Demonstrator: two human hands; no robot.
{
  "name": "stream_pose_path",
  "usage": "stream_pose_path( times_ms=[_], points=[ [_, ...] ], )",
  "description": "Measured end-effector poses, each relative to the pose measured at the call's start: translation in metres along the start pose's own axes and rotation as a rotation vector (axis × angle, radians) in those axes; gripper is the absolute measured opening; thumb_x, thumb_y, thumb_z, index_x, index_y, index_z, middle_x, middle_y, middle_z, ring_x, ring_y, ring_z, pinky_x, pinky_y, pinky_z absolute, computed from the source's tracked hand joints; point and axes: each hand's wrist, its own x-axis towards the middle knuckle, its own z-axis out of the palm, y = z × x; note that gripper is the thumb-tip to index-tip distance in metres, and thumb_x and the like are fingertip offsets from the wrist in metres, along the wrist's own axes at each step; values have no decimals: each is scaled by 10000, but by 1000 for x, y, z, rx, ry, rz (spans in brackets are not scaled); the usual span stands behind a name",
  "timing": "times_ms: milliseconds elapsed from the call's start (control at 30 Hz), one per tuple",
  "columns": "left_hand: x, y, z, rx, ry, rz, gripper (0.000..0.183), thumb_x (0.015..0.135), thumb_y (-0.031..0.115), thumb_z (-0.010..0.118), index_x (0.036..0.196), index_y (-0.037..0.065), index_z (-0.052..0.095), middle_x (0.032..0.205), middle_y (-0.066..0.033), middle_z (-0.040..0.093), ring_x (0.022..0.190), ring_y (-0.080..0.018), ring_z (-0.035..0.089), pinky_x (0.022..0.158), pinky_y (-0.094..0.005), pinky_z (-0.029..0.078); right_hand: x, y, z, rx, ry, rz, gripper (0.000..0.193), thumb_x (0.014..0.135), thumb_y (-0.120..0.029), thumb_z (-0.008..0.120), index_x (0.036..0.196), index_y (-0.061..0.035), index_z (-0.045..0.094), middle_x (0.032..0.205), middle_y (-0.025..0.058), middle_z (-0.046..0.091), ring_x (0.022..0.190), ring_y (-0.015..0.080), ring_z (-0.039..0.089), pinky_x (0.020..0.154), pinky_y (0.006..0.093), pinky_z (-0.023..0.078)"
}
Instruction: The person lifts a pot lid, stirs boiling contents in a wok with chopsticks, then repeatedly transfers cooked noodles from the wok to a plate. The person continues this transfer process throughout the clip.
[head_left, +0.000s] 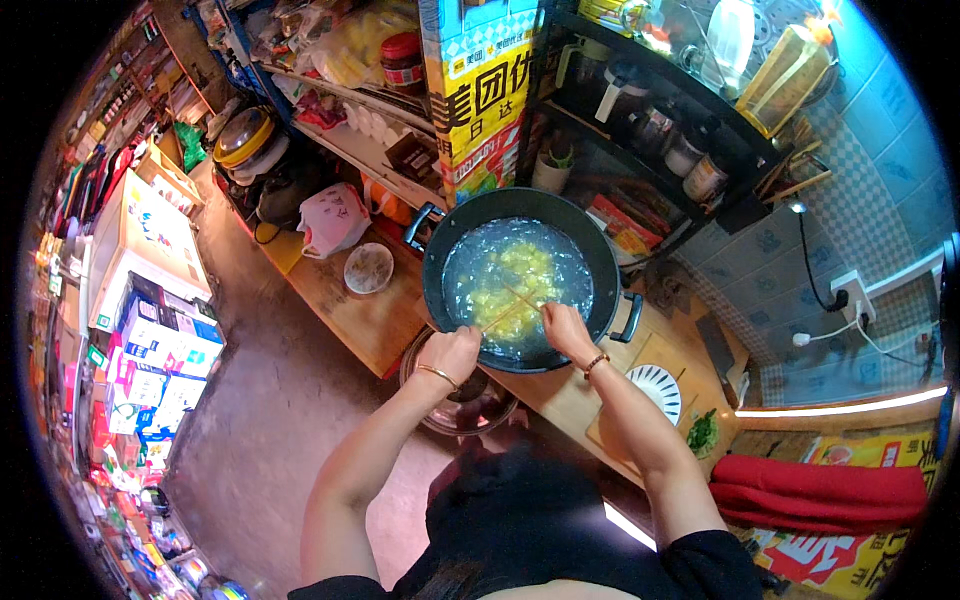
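Note:
A deep black pot [606, 262] with two side handles stands before me, filled with clear, glinting liquid. Pale yellow pieces [520, 268] are gathered in its middle; I cannot tell exactly what they are. At the pot's near rim, my left hand [450, 354] is closed around a thin chopstick [499, 319] that points inward and to the right. My right hand [568, 332], also closed, grips another thin chopstick [519, 296] angled inward and to the left. Both sticks reach over or into the liquid among the yellow pieces; how deep their tips go is unclear.
Left of the pot, a white bowl [369, 268] and a white plastic bag [334, 220] rest on the wooden counter [375, 325]. A striped plate [655, 393] and green leaves [703, 433] lie to the right. Behind stands a dark shelf with jars [706, 178].

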Motion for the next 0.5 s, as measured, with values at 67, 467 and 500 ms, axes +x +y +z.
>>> stream_pose_path(
  times_ms=[67, 467, 500],
  points=[
    [3, -10, 4, 16, 1, -88, 151, 819, 98, 454, 893, 22, 561, 769, -153, 626, 625, -311, 634, 532, -401, 519, 0, -2, 1, -18, -20, 4, 189, 818, -111, 475, 750, 14, 598, 734, 269, 582, 728, 438, 574, 662, 506, 456],
    [8, -7, 0, -5, 20, -50, 116, 798, 87, 466, 825, 5, 544, 744, -170, 619, 621, -316, 636, 533, -405, 522, 12, 16, 10, 373, -144, 336, 250, 832, -139, 443, 800, 38, 617, 767, 248, 587, 724, 397, 568, 664, 452, 444],
    [8, -2, -1, -18, 26, -5, 116, 796, 85, 467, 827, 2, 542, 746, -171, 619, 619, -315, 636, 533, -405, 523, 14, 20, 10, 469, -165, 399, 256, 838, -142, 440, 804, 42, 615, 712, 215, 583, 641, 351, 560, 588, 428, 431]
  ],
)
